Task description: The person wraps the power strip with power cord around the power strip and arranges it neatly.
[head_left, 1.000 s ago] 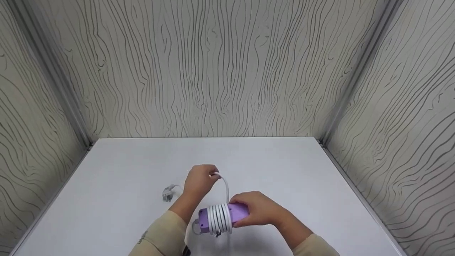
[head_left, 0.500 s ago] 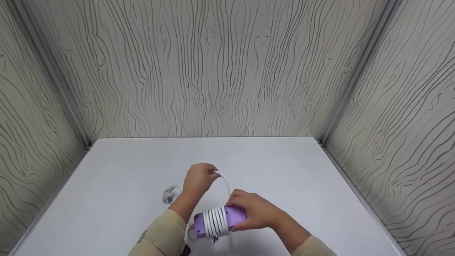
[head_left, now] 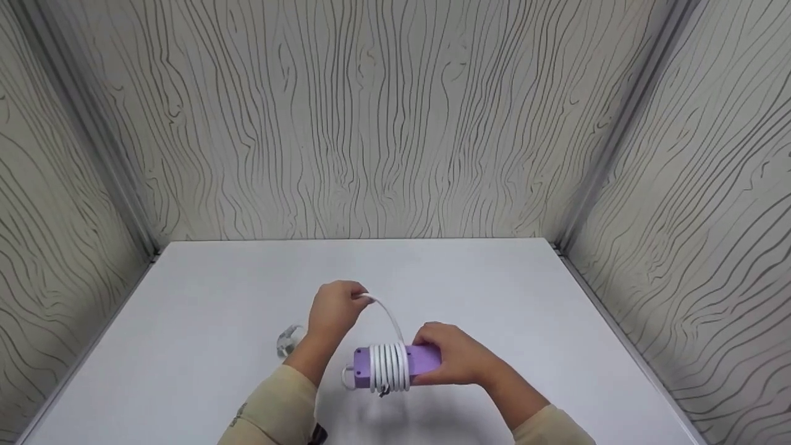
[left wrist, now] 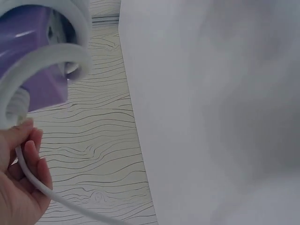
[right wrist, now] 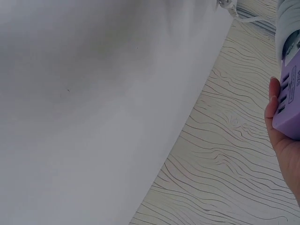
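A purple power strip (head_left: 425,358) is held above the white table, with several turns of its white cable (head_left: 389,368) wound round its middle. My right hand (head_left: 460,357) grips the strip's right end; a row of USB slots shows on that end of the strip (right wrist: 289,110) in the right wrist view. Further forward and to the left, my left hand (head_left: 335,312) pinches the free cable between thumb and fingers, and the cable arcs from there to the coil. From the left hand (left wrist: 21,183) the cable also trails away in the left wrist view. The plug (head_left: 288,340) lies left of my left forearm.
The white tabletop (head_left: 494,278) reaches back to a wood-grain patterned panel (head_left: 383,123). Similar panels stand at the left and right, with metal corner posts (head_left: 602,154). A small dark object (head_left: 318,434) shows beside the left sleeve near the bottom.
The power strip dips left and then comes up level, slightly higher and to the right, with my right hand. My left hand moves a little left and away, still pinching the cable. The plug shifts slightly.
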Available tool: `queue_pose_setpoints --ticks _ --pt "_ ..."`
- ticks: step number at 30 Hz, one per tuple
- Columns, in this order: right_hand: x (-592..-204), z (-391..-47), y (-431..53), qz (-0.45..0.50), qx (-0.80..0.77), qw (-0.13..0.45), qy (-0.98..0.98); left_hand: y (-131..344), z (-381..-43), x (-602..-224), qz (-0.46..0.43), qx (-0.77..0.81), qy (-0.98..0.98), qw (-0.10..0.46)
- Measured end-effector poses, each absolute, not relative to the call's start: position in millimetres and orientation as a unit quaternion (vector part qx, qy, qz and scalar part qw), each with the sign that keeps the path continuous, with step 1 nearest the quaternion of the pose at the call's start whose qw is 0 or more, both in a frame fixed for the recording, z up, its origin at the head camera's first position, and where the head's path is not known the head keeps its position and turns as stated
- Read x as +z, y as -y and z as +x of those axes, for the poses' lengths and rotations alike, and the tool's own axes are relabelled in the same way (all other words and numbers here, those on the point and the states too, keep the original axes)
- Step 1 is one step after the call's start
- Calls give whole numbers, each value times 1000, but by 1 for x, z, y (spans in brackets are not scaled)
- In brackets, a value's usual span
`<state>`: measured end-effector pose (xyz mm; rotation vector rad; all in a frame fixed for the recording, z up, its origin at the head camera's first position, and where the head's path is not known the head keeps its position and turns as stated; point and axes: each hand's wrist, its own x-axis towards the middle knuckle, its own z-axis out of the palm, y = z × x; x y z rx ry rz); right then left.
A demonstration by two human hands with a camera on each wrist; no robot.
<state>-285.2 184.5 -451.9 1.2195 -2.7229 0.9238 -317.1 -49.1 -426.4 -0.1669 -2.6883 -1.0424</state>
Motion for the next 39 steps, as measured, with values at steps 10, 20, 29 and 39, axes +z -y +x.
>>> queue_pose_setpoints --ticks 10,20,29,39 --pt "-454 -293 -187 254 272 13 928 35 -311 -424 -70 -416 903 86" --pt "-459 -296 -183 157 267 55 949 22 -308 -421 -73 -470 878 54" --pt "-460 -299 -180 147 245 101 953 16 -303 -416 -112 -515 848 55" --pt "-446 -306 -186 124 259 126 949 17 -294 -418 -149 -562 813 10"
